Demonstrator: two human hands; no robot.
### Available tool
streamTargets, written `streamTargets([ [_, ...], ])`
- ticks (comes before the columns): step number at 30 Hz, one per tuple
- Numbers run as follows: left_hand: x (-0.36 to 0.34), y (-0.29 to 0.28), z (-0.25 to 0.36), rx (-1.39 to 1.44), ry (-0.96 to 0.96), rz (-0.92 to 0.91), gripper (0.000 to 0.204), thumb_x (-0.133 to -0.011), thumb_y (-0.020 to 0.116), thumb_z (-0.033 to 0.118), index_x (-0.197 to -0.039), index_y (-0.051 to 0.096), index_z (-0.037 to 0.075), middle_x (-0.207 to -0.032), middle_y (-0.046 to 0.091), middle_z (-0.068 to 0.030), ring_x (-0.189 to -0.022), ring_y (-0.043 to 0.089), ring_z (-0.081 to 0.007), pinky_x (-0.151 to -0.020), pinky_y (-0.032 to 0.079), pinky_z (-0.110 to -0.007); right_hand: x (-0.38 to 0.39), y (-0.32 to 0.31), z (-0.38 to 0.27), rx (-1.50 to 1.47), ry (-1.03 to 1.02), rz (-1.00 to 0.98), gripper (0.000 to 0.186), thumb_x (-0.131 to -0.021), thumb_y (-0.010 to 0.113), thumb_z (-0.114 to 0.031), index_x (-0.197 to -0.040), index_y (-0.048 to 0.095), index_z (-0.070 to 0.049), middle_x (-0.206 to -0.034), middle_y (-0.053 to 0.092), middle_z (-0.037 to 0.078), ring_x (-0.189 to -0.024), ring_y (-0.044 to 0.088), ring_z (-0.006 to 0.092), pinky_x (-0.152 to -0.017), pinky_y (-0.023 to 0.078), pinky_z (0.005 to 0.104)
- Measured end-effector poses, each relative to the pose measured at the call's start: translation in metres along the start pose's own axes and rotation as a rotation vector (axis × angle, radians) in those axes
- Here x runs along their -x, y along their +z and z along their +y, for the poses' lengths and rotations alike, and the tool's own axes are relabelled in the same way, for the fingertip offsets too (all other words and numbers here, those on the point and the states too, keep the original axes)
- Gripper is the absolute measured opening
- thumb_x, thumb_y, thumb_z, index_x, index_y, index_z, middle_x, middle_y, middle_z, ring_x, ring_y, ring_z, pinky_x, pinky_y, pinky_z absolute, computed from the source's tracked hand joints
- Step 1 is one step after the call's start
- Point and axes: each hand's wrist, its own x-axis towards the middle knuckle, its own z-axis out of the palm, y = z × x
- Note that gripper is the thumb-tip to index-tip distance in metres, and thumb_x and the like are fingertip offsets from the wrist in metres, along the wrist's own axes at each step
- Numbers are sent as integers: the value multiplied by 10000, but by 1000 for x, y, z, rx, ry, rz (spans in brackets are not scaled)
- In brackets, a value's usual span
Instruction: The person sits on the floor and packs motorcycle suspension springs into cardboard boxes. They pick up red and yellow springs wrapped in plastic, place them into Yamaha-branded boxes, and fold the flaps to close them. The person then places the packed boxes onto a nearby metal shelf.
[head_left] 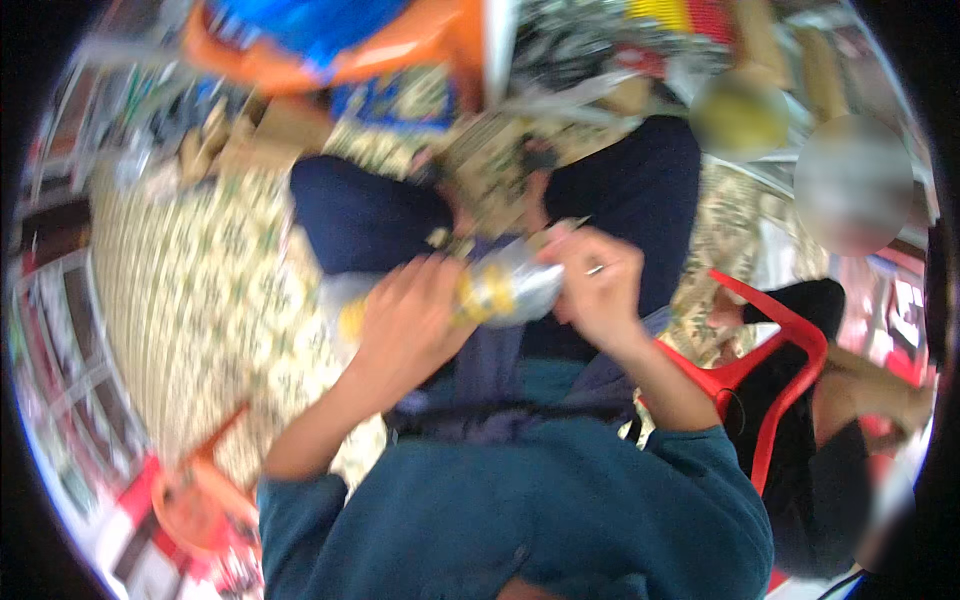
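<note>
Across my lap lies a long clear plastic bag (pixel 530 287) with several yellow pieces (pixel 487 293) lined up inside; motion blur hides their exact kind. My left hand (pixel 412 308) is closed over its middle, and yellow shows on both sides of the fingers. At the bag's right end my right hand (pixel 602 285) pinches the gathered plastic, fingers curled. A small pinkish bit shows above the right fingers, too blurred to name.
Ahead stands an orange chair (pixel 440 45) with blue plastic on it. Cardboard (pixel 275 135) lies at the far left on patterned flooring (pixel 220 260). At right, a red chair (pixel 790 350) stands beside another seated person (pixel 850 400). An orange stool (pixel 195 505) is at the lower left.
</note>
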Motion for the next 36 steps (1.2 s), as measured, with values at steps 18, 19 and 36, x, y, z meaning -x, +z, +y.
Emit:
streamTargets([
  [18, -25, -39, 42, 388, 114, 525, 443, -606, 809, 17, -1009, 626, 12, -889, 698, -121, -740, 710, -275, -642, 558, -396, -26, 17, -125, 105, -355, -300, 313, -1033, 595, -284, -955, 689, 4, -762, 633, 45, -641, 543, 80, -566, 398, 264],
  [19, -20, -64, 49, 585, -19, 429, 448, -619, 825, 19, -1027, 637, 9, -907, 702, -121, -751, 706, -244, -656, 557, -373, -30, 23, -135, 55, -474, -355, 354, -1039, 560, -319, -1004, 689, 9, -824, 647, 55, -686, 557, 101, -604, 416, 268],
  [36, 115, -85, -49, 1004, -446, 1176, 688, -678, 601, 274, -1238, 493, -111, -991, 502, -242, -902, 558, -304, -841, 512, -538, -163, 43, 222, 1062, 143, -863, 519, -883, 673, -455, -998, 742, 47, -930, 740, 255, -876, 722, 399, -850, 569, 431],
])
